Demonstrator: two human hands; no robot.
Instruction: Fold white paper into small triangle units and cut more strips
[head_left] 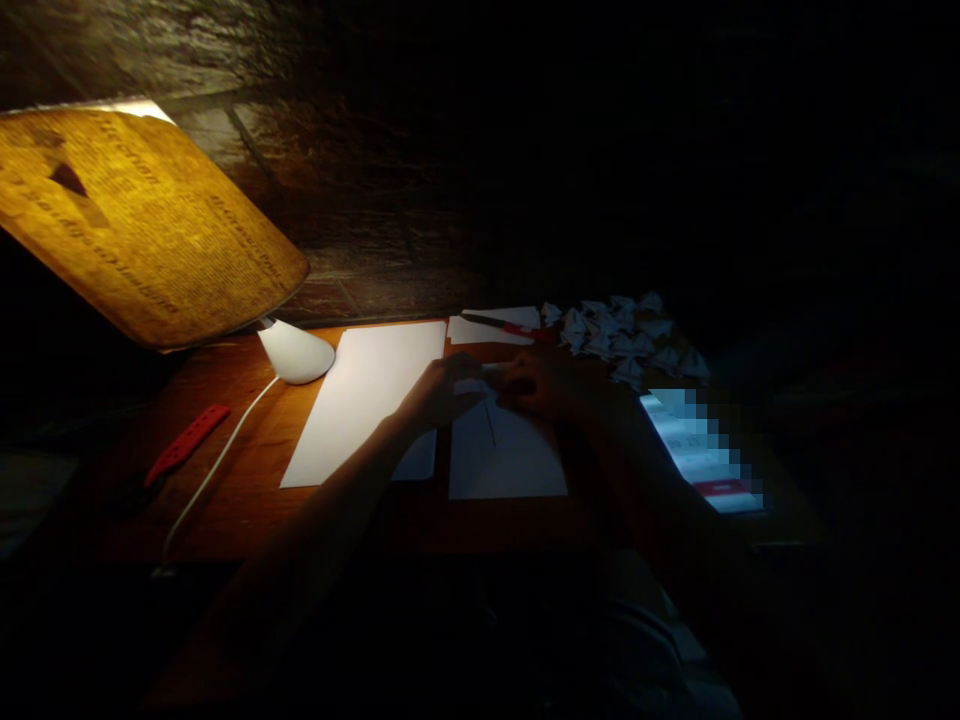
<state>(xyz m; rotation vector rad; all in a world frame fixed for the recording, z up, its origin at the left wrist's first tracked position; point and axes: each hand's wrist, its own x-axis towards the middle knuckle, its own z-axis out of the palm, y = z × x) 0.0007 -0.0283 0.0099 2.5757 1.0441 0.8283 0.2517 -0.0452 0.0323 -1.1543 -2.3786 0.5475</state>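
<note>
In dim light, my left hand (442,390) and my right hand (541,385) meet over the table, fingers bent inward. Between their fingertips is a small piece of white paper (493,371), largely covered by the fingers. Under them lies a white sheet (510,470), with a thin dark line across it that I cannot identify. A stack of white paper (367,400) is beside my left forearm. Beyond the hands, a knife-like tool with a red handle (525,331) rests on more white paper (495,318).
A lamp with a printed shade (150,225) and white base (294,352) stands left on the wooden table (247,440), its cord running forward. Near it lies a red power strip (187,443). Several folded paper pieces (607,335) are heaped at back right, near a lit screen (697,450).
</note>
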